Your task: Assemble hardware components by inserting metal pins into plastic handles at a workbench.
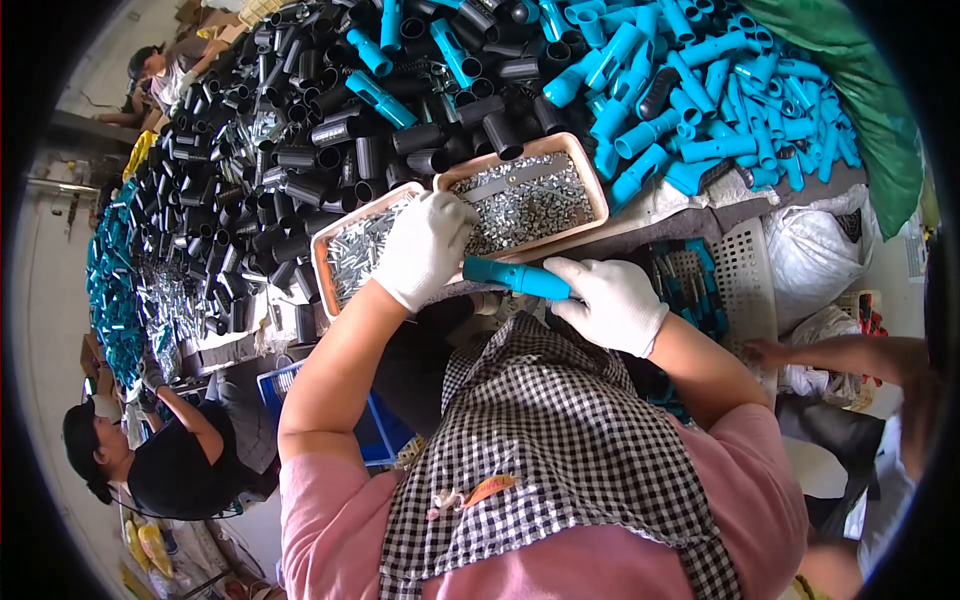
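Note:
My right hand (612, 302), in a white glove, grips one end of a teal plastic tube-shaped part (515, 279) with a slot along its side. The tube lies nearly level in front of my apron, its other end pointing left. My left hand (428, 245), gloved too, is over the inner ends of two shallow bins, with its fingers curled in; whatever they pinch is hidden. The left bin (322, 262) has slim silvery pins or screws in it. Small silvery nuts fill the right bin (600, 205), where a flat metal strip (512, 180) also lies.
Black ribbed sleeves (300, 158) pile up beyond the bins, with teal tubes (720, 110) heaped at the far right. A white perforated crate (745, 275) with teal-and-black parts stands right. Co-workers sit at left (185, 450) and far left; another person's arm (850, 357) reaches in at right.

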{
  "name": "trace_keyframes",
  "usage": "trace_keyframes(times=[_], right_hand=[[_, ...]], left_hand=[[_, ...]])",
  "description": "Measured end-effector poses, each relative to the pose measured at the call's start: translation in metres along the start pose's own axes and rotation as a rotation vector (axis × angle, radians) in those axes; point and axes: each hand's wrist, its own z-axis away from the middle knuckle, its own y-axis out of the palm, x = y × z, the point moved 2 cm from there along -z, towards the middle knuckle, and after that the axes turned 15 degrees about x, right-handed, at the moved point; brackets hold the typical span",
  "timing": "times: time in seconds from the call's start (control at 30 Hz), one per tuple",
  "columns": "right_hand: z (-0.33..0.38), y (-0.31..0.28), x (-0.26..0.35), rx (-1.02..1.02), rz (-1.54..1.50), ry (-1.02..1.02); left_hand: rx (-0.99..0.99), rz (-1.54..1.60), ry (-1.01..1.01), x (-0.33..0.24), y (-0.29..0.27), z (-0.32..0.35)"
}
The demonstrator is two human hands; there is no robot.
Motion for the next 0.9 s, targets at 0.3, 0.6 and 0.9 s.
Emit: trace_keyframes(times=[0.3, 0.6, 0.9], right_hand=[[-0.005, -0.001, 0.024, -0.032, 0.109, -0.031], [-0.006, 0.011, 0.003, 0.243, -0.361, -0.12], [-0.012, 0.009, 0.006, 0.425, -0.198, -0.179]], left_hand=[[0.077, 0.164, 0.202, -0.042, -0.006, 0.029], [0.197, -0.096, 0.252, -0.054, 0.006, 0.06], [0.455, -0.043, 0.205, -0.049, 0.01, 0.028]])
